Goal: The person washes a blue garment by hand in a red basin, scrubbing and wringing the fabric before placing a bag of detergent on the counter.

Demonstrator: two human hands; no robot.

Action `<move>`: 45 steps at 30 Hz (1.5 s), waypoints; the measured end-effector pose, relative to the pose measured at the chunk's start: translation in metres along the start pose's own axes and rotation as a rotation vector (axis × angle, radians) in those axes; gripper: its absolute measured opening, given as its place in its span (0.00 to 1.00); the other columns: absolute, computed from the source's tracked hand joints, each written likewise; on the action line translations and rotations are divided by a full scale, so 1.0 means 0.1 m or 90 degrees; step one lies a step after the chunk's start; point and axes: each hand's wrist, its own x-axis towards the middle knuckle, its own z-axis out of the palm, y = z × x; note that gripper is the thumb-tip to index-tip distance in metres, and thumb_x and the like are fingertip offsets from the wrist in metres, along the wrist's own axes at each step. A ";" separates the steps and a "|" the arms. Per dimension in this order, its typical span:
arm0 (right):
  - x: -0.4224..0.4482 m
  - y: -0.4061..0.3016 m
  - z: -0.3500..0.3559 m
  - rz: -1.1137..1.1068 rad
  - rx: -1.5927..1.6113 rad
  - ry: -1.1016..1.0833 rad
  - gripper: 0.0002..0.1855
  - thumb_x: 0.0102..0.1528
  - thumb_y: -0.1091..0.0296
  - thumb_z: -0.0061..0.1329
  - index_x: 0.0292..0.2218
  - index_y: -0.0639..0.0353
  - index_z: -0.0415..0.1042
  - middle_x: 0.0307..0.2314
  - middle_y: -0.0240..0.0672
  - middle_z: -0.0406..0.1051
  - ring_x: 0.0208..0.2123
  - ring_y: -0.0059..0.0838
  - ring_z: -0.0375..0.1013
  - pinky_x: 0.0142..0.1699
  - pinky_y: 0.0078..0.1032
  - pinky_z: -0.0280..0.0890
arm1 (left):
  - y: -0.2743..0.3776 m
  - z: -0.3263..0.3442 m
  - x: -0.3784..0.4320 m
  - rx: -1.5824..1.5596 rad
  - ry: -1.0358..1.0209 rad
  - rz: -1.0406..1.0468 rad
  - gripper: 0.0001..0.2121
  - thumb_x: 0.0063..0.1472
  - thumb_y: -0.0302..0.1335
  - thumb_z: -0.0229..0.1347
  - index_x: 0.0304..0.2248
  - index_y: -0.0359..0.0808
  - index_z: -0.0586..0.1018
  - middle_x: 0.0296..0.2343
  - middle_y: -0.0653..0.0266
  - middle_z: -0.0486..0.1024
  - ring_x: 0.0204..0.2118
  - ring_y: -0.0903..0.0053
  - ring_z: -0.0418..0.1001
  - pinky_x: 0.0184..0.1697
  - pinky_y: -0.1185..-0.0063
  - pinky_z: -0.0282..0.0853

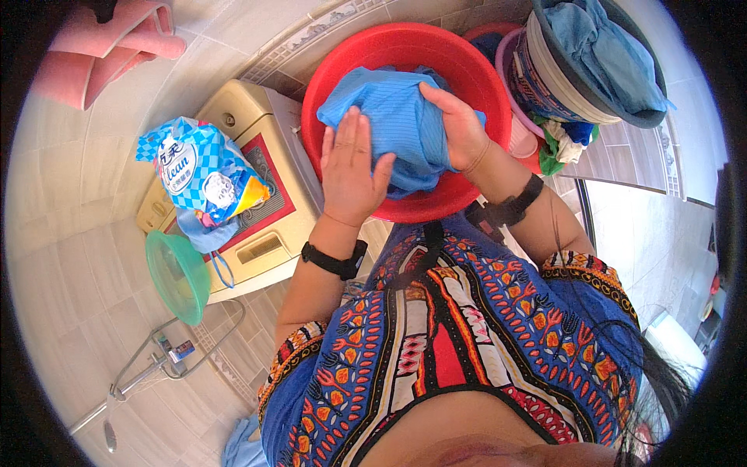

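A blue ribbed cloth [397, 111], probably a garment, lies bunched up inside a large red plastic basin [490, 99]. Flat against the near left side of the bundle rests my left hand [353, 166], its fingers extended and the thumb spread away. My right hand [464, 131] is at the bundle's right side. Its thumb lies over the cloth, while its other fingers are hidden behind the folds. Darker blue fabric [411, 185] shows under the lighter cloth. Each of my wrists wears a black band.
Left of the basin stands a cream washing machine [280, 227] carrying a blue checked detergent bag [201, 169]. A green plastic basin [178, 274] leans at its edge. To the right, a bucket [560, 70] holds blue-grey cloth [607, 46]. Pink towels [108, 52] hang upper left; a shower hose [201, 365] hangs lower left.
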 end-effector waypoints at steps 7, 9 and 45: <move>-0.05 -0.02 0.04 0.013 -0.010 -0.024 0.26 0.60 0.57 0.38 0.51 0.69 0.60 0.46 0.47 0.68 0.45 0.40 0.71 0.53 0.37 0.64 | 0.02 -0.08 0.09 -0.218 0.094 -0.153 0.25 0.62 0.37 0.45 0.52 0.25 0.63 0.52 0.44 0.62 0.55 0.56 0.60 0.59 0.66 0.51; -0.04 0.00 0.04 0.017 -0.031 -0.013 0.25 0.60 0.57 0.38 0.51 0.69 0.61 0.45 0.47 0.68 0.45 0.40 0.71 0.53 0.37 0.64 | 0.06 -0.05 0.14 -0.306 0.115 -0.255 0.24 0.63 0.37 0.44 0.51 0.25 0.65 0.51 0.44 0.63 0.55 0.56 0.61 0.58 0.68 0.52; 0.58 0.34 0.04 -0.355 -1.371 0.396 0.33 0.59 0.43 0.30 0.20 0.63 0.73 0.18 0.53 0.70 0.22 0.53 0.72 0.31 0.45 0.67 | -0.53 1.12 0.38 -1.455 0.007 -0.218 0.19 0.65 0.42 0.39 0.40 0.38 0.75 0.37 0.59 0.74 0.39 0.71 0.71 0.44 0.72 0.66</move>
